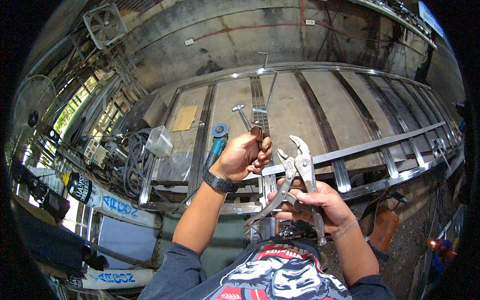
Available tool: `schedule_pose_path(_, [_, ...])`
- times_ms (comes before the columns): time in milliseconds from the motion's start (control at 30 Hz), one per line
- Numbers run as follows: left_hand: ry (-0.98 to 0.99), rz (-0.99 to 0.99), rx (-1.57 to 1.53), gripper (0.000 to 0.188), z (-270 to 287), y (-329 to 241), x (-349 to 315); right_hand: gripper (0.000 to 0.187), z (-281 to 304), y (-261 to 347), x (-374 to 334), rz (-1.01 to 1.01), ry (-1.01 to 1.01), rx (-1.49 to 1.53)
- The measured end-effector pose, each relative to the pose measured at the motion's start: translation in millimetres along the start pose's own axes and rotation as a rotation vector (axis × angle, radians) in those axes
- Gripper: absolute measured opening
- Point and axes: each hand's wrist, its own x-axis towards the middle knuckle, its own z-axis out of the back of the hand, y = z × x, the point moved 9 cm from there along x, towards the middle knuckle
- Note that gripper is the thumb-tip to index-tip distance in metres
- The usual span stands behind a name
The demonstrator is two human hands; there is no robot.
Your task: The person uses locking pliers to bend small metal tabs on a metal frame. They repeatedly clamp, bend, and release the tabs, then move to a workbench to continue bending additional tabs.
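My right hand [327, 205] grips a pair of locking pliers [305, 167], with the jaws pointing up and apart and the handles spread. My left hand [235, 157], wearing a dark wristband, is closed, its fingers curled inward. Something small and dark shows at its fingertips, too small to name. Just beyond that hand is a hammer [243, 117], head up and left; whether its handle reaches into my fingers I cannot tell. A teal angle grinder [218, 144] lies left of my left hand. Under both hands stretches a shiny metal frame [313, 105] with several crossbars.
A long flat metal bar [380, 146] lies across the frame on the right. Left are a clear plastic box [160, 142], coiled black cables [136, 162], brown cardboard [185, 118] and a gas cylinder [120, 206]. A concrete wall [250, 35] rises behind; a fan [105, 24] stands far left.
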Motion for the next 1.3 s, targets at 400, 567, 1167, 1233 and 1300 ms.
schedule_pose_path(400, [-0.076, -0.054, 0.092, 0.039, -3.9, 7.7, 1.2, 0.056, -29.2, 8.8, 3.3, 0.072, 0.089, -0.079])
schedule_pose_path(567, [-0.171, -0.119, 0.140, 0.033, 0.5, 12.4, 1.0, 0.058, -24.8, 6.3, 7.4, 0.086, 0.052, -0.188])
schedule_pose_path(1167, [-0.323, -0.332, 0.623, 0.040, -15.0, 8.9, -8.0, 0.059, -0.9, -6.4, 1.6, 0.021, 0.028, -0.101])
schedule_pose_path(1233, [-0.361, -0.343, 0.721, 0.041, -13.7, 8.8, -8.1, 0.059, 1.8, -7.3, 1.2, 0.020, 0.028, -0.087])
schedule_pose_path(1300, [-0.411, -0.364, 0.801, 0.040, -15.0, 6.9, -12.4, 0.055, 4.9, -12.1, 0.3, 0.016, 0.063, -0.066])
